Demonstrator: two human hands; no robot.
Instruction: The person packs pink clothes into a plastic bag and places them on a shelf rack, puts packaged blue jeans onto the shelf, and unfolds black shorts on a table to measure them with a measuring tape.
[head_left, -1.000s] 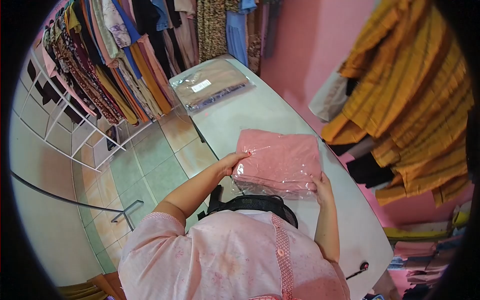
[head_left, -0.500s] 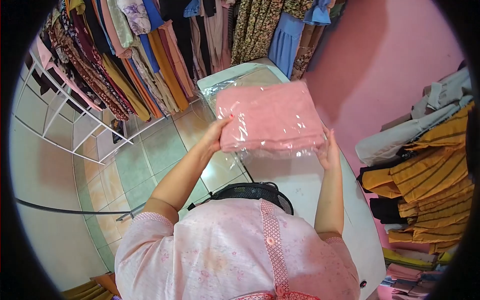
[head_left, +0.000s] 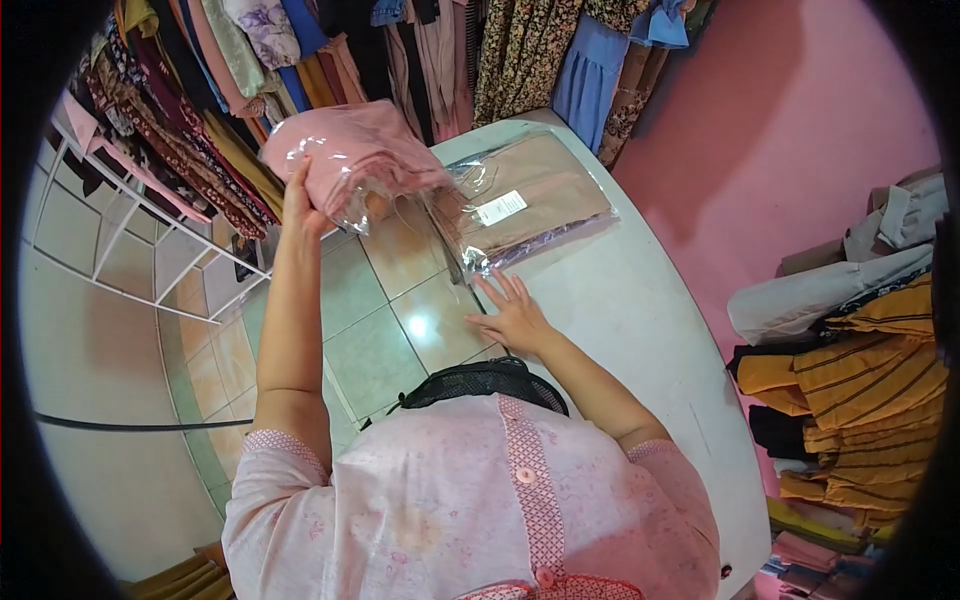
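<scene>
My left hand [head_left: 303, 208] grips a pink folded garment in a clear plastic bag [head_left: 350, 155], held up at the left over the floor beside the table. The bag sags and tilts, with its right end reaching the edge of another package. That one, a beige folded garment in clear plastic [head_left: 545, 190] with a white label [head_left: 500, 208], lies at the table's far end. Below its near left corner is my right hand [head_left: 513, 312], fingers spread and holding nothing, by the table's left edge. A darker, patterned layer shows under the beige garment.
A white table [head_left: 640, 350] runs along the pink wall [head_left: 780, 120]. Clothes [head_left: 165, 110] hang on a white metal rack [head_left: 130, 260] at the left and back. Mustard striped garments [head_left: 860, 350] are at the right. A black mesh item [head_left: 490, 385] is close to my body.
My left hand has carried the pink package leftward off the table area, uncovering the beige package. The right hand has let go of it and come down to the left, fingers spread.
</scene>
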